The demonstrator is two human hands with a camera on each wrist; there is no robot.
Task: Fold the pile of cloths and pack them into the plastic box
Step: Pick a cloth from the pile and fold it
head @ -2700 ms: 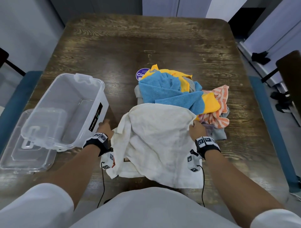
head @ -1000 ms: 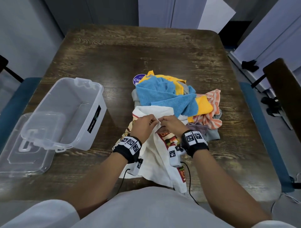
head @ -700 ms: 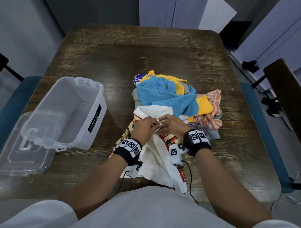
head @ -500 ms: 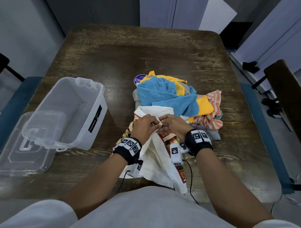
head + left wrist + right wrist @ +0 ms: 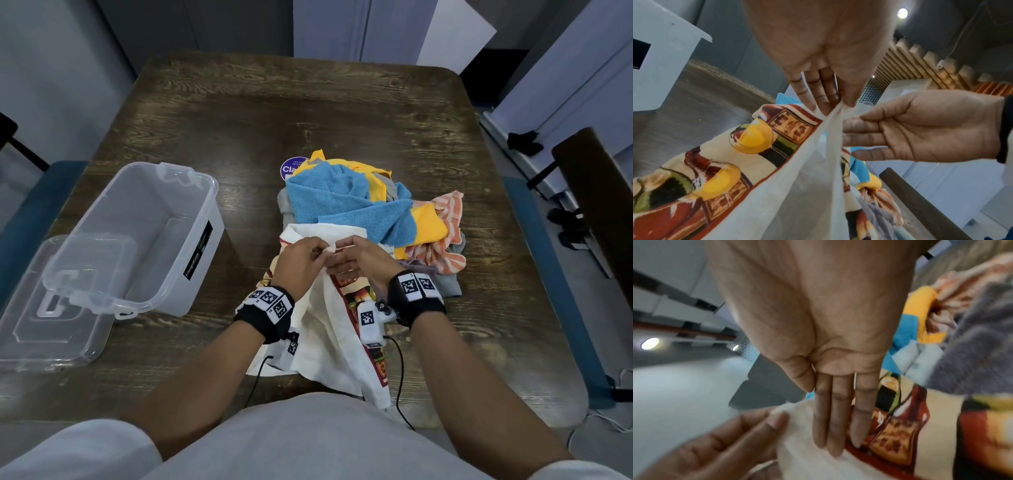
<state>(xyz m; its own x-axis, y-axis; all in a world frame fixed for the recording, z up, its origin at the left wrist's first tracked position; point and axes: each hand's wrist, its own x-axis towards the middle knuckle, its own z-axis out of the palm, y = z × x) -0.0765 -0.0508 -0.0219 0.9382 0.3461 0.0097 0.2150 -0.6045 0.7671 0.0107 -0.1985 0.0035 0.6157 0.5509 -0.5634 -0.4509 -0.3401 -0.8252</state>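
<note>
A white cloth point(image 5: 329, 329) with a red and yellow printed side point(image 5: 760, 138) hangs folded lengthwise over the table's near edge. My left hand point(image 5: 322, 248) pinches its gathered top edge between thumb and fingers point(image 5: 824, 97). My right hand point(image 5: 342, 255) meets it there, and its straight fingers point(image 5: 838, 418) lie flat against the cloth. Just behind them lies the pile of cloths point(image 5: 359, 205): blue, yellow, orange-striped and grey. The clear plastic box point(image 5: 191, 185) stands empty at the left.
The box's clear lid point(image 5: 44, 329) lies flat at the near left, partly under the box. A purple round sticker point(image 5: 291, 168) shows behind the pile. The wooden table point(image 5: 308, 113) stretches away. A dark chair back point(image 5: 596, 192) stands at the right.
My hands held the white cloth spread by its two far corners, then brought those corners together at the middle. Over the last second they have stayed joined, barely moving.
</note>
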